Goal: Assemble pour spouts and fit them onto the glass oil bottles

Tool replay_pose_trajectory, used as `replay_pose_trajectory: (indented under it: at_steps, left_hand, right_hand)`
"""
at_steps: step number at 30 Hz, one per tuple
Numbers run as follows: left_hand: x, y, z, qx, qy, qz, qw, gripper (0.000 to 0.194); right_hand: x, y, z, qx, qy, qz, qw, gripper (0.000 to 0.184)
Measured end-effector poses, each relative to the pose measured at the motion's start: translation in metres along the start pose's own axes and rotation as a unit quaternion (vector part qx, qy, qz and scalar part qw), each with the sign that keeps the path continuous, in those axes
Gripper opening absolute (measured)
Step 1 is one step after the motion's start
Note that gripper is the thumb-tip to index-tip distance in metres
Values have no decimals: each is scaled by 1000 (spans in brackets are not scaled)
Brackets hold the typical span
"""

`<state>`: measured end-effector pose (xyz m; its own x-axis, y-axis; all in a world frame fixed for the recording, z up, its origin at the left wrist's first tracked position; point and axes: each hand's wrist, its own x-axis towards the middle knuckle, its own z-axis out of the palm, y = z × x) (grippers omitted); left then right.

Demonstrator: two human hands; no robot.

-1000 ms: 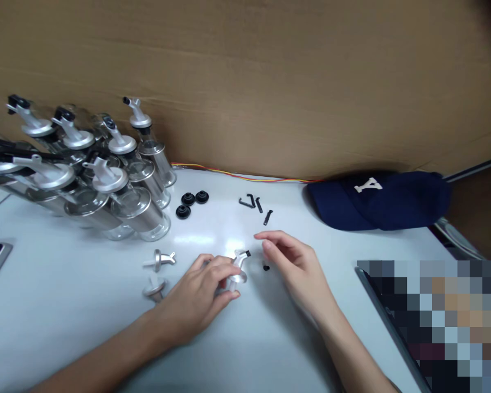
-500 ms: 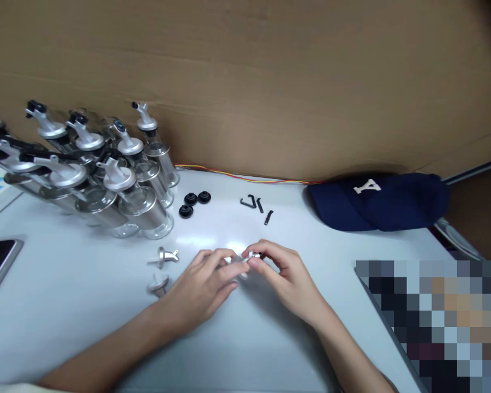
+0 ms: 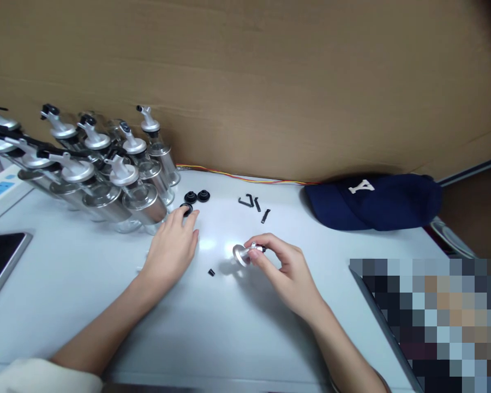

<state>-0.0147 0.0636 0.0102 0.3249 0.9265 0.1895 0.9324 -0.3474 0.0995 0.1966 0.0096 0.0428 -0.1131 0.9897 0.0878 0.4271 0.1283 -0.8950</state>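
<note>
Silver spout point(image 3: 241, 255) pinched in right grip point(image 3: 289, 274), jutting left; left grip point(image 3: 171, 244) released, beside nearest black stopper point(image 3: 187, 206).

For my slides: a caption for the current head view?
Right hand holding a silver spout, left hand at a black round part.

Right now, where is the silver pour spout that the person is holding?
In the head view, the silver pour spout is below the centre, pinched in the right hand, to the upper right of a small black piece.
</note>
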Motion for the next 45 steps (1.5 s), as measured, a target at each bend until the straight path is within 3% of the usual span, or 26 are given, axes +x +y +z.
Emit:
replay_pose_trajectory:
  at_steps: [5,9,14,20,23,28,31,39,45]
  left_hand:
    - [1,-1,-3,22,-4,-6,1000,44]
    - [2,1,-6,17,-30,9,999,38]
    - [2,-1,-5,-29,16,4,999,37]
    - [0,-3,-4,-83,-77,37,993,30]
    - [-4,1,-8,-134,-63,49,988,22]
    - [-14,10,-13,-299,28,80,951,18]
    - [-19,15,-14,-366,50,59,928,11]
    - [-25,22,-11,-542,-60,-47,837,14]
    - [-25,24,-13,-527,-84,-2,846,21]
  right_hand:
    - [1,0,1,3,14,-14,1000,15]
    - [2,1,2,-2,21,-17,1000,14]
    - [2,1,1,-1,22,-17,1000,14]
    - [2,2,0,-1,22,-12,1000,15]
    - [2,2,1,-3,22,-11,1000,14]
    - [1,3,1,-4,37,-10,999,10]
    - [2,6,2,-7,49,-13,999,6]
    - [1,7,7,35,27,-17,999,3]
    - [-1,7,11,49,13,-4,999,10]
